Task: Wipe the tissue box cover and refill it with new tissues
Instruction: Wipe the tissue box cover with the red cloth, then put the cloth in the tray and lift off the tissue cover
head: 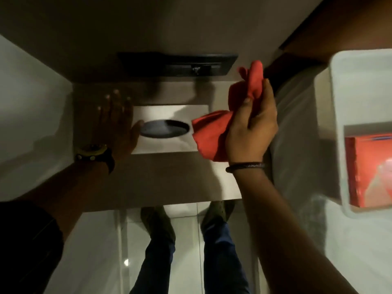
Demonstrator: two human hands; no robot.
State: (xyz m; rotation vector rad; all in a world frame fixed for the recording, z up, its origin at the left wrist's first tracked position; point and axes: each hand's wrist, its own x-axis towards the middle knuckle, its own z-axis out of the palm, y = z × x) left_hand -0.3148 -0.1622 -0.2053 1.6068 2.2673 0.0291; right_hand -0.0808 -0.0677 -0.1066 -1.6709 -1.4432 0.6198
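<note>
While I stand at the bench: I look straight down at my two hands and at my shoes on the pale floor tiles.
Tissue box cover: the flat silvery metal tissue box cover with a dark oval slot lies on the brown bench, near the back wall.
Slot: it looks dark and empty, so I judge that no tissues are loaded yet.
Left hand: my left hand lies flat with the fingers spread wide, holding nothing, pressed on the bench at the cover's left edge, the thumb touching beside the slot.
Reason: I judge it is there to keep the cover from sliding under the wipe.
Right hand: my right hand is closed around a bunched red cloth, held at the cover's right end.
Cloth: one fold hangs over the cover's right edge, another sticks up past my fingers; whether it touches the metal I cannot tell.
Step in hand: wiping, I judge, with the refill not yet begun.
New tissues: a red-orange tissue pack sits in a white plastic tray at my right, well apart from the cover, within reach for later.
Blur: the picture is dim and soft.
</note>
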